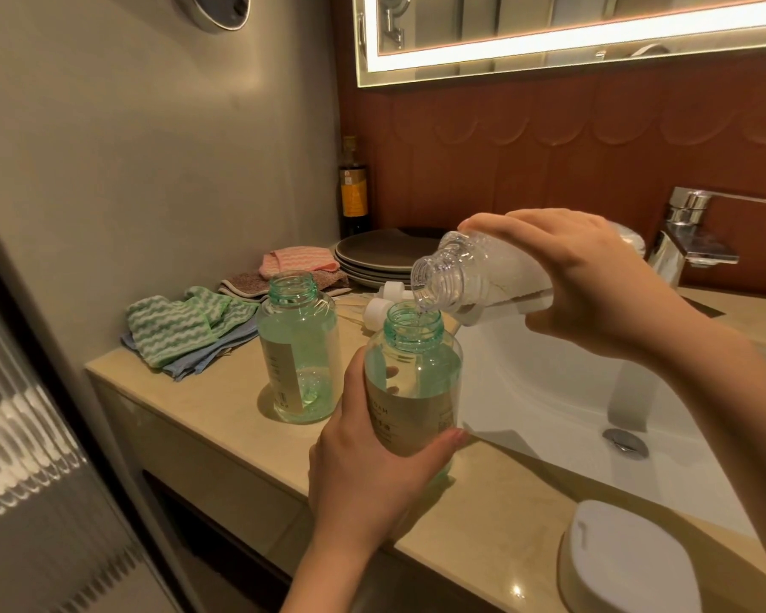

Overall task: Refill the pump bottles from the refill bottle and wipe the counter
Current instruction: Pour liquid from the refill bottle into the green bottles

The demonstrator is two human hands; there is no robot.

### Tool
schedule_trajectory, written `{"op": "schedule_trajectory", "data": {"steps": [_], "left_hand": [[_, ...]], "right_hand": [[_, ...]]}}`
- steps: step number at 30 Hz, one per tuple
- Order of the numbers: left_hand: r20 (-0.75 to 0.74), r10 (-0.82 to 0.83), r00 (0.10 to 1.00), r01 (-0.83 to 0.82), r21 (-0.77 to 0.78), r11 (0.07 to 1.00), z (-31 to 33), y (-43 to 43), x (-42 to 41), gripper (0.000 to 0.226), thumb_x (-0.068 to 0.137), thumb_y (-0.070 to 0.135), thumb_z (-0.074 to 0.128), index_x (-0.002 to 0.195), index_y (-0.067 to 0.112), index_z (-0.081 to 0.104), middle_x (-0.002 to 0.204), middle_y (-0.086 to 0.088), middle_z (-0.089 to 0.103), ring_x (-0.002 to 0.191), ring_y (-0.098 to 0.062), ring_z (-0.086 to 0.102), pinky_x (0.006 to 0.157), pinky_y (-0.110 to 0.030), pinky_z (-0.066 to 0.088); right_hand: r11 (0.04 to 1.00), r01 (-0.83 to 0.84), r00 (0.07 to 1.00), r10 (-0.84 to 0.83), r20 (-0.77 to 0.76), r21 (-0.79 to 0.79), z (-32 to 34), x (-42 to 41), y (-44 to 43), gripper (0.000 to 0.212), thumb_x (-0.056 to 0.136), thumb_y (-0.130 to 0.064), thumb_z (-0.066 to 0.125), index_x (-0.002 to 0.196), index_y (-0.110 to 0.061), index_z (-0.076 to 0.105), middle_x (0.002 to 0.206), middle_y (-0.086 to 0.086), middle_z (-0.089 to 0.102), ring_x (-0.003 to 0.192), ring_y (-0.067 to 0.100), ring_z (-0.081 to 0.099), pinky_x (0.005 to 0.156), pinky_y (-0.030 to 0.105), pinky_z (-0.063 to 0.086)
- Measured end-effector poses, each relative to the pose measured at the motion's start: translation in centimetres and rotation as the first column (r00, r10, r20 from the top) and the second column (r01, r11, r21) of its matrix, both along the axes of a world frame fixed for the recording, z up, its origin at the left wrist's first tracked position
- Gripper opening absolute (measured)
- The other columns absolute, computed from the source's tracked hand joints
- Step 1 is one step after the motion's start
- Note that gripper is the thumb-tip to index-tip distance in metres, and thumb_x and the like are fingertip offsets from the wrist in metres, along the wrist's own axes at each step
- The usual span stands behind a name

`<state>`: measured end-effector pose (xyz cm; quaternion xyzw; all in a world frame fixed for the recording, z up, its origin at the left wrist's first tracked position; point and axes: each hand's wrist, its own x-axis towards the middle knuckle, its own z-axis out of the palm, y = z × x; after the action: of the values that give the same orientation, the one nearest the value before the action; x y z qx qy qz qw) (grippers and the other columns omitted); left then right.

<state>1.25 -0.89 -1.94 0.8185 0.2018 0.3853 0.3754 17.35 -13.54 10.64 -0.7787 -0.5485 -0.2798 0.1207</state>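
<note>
Pump bottle (412,378), uncapped, at the surface's (222,435) front edge: left hand (372,471) wraps it for steadiness, right hand (593,280) clasps the refill bottle (469,276) tilted mouth-down over its neck to pour; second bottle (299,347) waits behind.

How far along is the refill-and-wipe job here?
Done: both pump tops are off, lying behind the bottles. In hand: the right hand tips the refill bottle into the pump bottle the left hand grips. Left: the second bottle level is unclear; tops go back; cloths lie piled.
</note>
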Motion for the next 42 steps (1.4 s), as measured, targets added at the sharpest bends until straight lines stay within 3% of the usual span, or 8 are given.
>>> {"op": "schedule_trajectory", "data": {"steps": [15,30,37,42], "left_hand": [[0.002,-0.011,1.0,0.011,-0.007,1.0,0.05,-0.04,-0.08,0.101,0.043,0.081,0.059,0.132,0.053,0.018,0.122,0.023,0.05,0.116,-0.009,0.05,0.096,-0.045,0.046],[-0.008,-0.005,1.0,0.005,-0.007,1.0,0.15,-0.1,-0.16,0.1,0.042,0.081,0.058,0.129,0.056,0.016,0.114,0.03,0.042,0.111,-0.003,0.045,0.098,-0.044,0.045],[-0.001,-0.003,1.0,0.003,0.012,1.0,0.09,-0.08,-0.16,0.098,0.044,0.079,0.06,0.13,0.055,0.018,0.109,0.041,0.038,0.108,-0.001,0.045,0.096,-0.044,0.046],[0.014,-0.017,1.0,0.016,0.014,1.0,-0.03,-0.11,-0.19,0.098,0.045,0.078,0.061,0.13,0.055,0.019,0.113,0.034,0.045,0.113,-0.007,0.049,0.094,-0.047,0.047]], "right_hand": [[1.0,-0.006,1.0,0.005,0.005,0.007,0.07,-0.2,-0.06,0.102,0.057,-0.001,0.082,0.142,-0.03,0.035,0.126,0.006,0.057,0.117,0.031,0.05,0.098,0.046,0.036],[1.0,-0.008,1.0,0.008,-0.003,0.004,0.1,-0.27,-0.06,0.102,0.056,-0.001,0.083,0.142,-0.03,0.035,0.127,0.006,0.056,0.118,0.031,0.05,0.098,0.046,0.036],[1.0,-0.016,1.0,0.016,0.002,0.002,0.09,-0.26,-0.05,0.102,0.055,-0.001,0.084,0.141,-0.029,0.036,0.127,0.007,0.056,0.117,0.032,0.05,0.097,0.048,0.037],[1.0,-0.018,1.0,0.018,-0.008,-0.002,0.15,-0.24,-0.11,0.102,0.056,-0.002,0.083,0.142,-0.029,0.035,0.128,0.006,0.056,0.118,0.031,0.049,0.098,0.047,0.036]]}}
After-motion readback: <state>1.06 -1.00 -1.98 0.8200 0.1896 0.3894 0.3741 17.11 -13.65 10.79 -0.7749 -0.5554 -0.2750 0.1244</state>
